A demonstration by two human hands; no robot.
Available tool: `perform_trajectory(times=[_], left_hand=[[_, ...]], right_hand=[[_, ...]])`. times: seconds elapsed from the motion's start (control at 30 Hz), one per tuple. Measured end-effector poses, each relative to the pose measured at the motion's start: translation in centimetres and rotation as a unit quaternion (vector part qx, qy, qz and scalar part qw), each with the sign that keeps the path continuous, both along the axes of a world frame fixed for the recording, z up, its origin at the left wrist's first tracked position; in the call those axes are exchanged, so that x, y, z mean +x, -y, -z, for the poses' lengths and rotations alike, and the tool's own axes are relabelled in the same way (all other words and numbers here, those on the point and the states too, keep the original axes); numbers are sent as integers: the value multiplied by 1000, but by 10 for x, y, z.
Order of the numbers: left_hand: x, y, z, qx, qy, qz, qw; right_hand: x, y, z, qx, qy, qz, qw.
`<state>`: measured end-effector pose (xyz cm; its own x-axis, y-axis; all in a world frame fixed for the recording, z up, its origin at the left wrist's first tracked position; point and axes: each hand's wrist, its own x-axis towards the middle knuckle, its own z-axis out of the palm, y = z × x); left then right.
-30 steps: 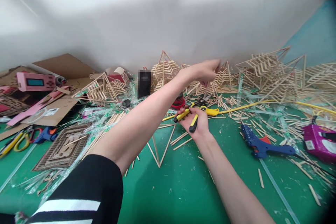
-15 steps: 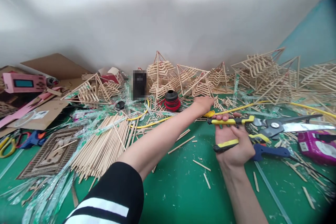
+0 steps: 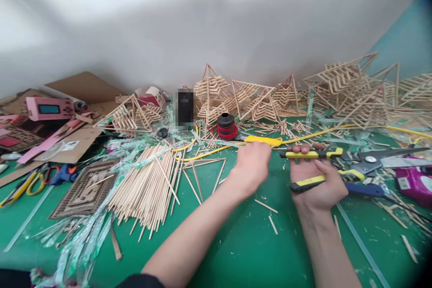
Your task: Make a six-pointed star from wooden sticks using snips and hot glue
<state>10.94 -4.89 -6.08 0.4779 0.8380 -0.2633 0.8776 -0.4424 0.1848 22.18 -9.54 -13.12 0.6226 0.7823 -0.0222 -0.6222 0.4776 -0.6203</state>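
My left hand [image 3: 252,166] reaches over the green table with its fingers curled closed, back of the hand up. Whatever the fingers hold, if anything, is hidden. Just beyond its knuckles lies a yellow-handled cutter [image 3: 263,140]. Palm up on the right, my right hand [image 3: 317,182] grips shears [image 3: 369,160] with yellow and black handles. The handles are spread apart and the grey blades point right. Between the hands and my body lie a few loose stick pieces [image 3: 266,207]. A spool of red cord [image 3: 227,128] with a black cone stands behind my left hand.
A heap of thin wooden sticks [image 3: 148,189] lies left of centre. Stick-built frames [image 3: 211,90] line the wall. Cut pieces, plastic strips and a yellow cable [image 3: 313,136] spread across the back. A blue-handled tool [image 3: 364,190] and a purple object [image 3: 413,182] are at right.
My left hand has drawn back from the cut sticks toward me and slightly left, uncovering the yellow cutter. The right hand still holds the shears; the view has shifted a little.
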Motion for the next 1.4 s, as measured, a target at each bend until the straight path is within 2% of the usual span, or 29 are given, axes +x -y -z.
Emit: perform_trajectory(times=[0.1, 0.2, 0.3, 0.47, 0.83, 1.1, 1.23, 1.3, 1.4], left_hand=[[-29, 31, 11, -41, -45, -8, 998], [-44, 42, 23, -66, -73, -12, 995], [-48, 40, 30, -65, -82, -18, 994], [-46, 29, 33, -54, -82, -37, 994], [-43, 11, 45, -43, -69, -3, 997], [-26, 3, 44, -29, -38, 2, 999], [-28, 9, 41, -23, -2, 2, 1000], [-36, 19, 33, -21, 23, 9, 999], [-61, 41, 10, -44, 101, 53, 993]], right_hand=[[3, 0, 1, 5, -16, -3, 1000], [3, 0, 1, 5, -29, -2, 1000], [4, 0, 2, 1, -42, -5, 999], [7, -2, 4, -13, -60, -16, 998], [10, -1, 1, -43, -90, -43, 994], [10, -2, 3, -55, -74, -54, 994], [7, -2, 2, -56, -53, -64, 995], [5, -1, 2, -56, -43, -71, 995], [4, 0, 1, -57, -31, -78, 995]])
